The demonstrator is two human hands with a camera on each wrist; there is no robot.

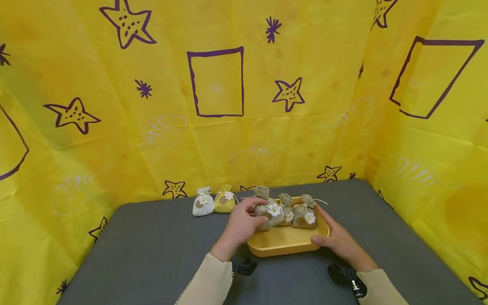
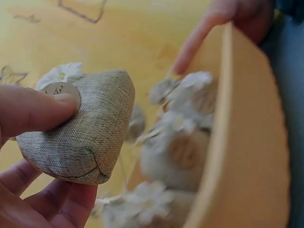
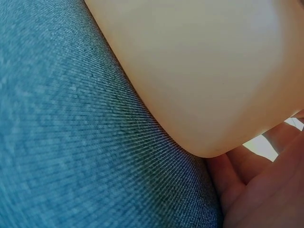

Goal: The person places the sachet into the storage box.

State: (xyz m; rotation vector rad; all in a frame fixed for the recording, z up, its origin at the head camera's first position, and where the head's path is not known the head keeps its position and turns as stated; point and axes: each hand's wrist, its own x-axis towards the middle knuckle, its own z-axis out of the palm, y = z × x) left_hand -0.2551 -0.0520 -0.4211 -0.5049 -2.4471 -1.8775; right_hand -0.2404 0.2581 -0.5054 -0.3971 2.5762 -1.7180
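My left hand (image 1: 240, 222) pinches a grey-beige cloth sachet (image 2: 104, 114) between thumb and fingers, the thumb pressing beside its round tag. A white fabric flower is on its front. In the head view this sachet overlaps the left part of a yellow tray (image 1: 282, 240). More drawstring sachets with flowers and round tags stand in the tray, among them a middle one (image 1: 286, 212) and a right one (image 1: 304, 214). My right hand (image 1: 341, 241) grips the tray's right end, thumb at the front corner and fingers along the side. The right wrist view shows the tray wall (image 3: 204, 80) close up.
A white sachet (image 1: 203, 203) and a yellow sachet (image 1: 225, 201) stand side by side on the grey tabletop (image 1: 160, 241), left of the tray near the back edge. A yellow patterned cloth (image 1: 228, 140) hangs behind and at both sides.
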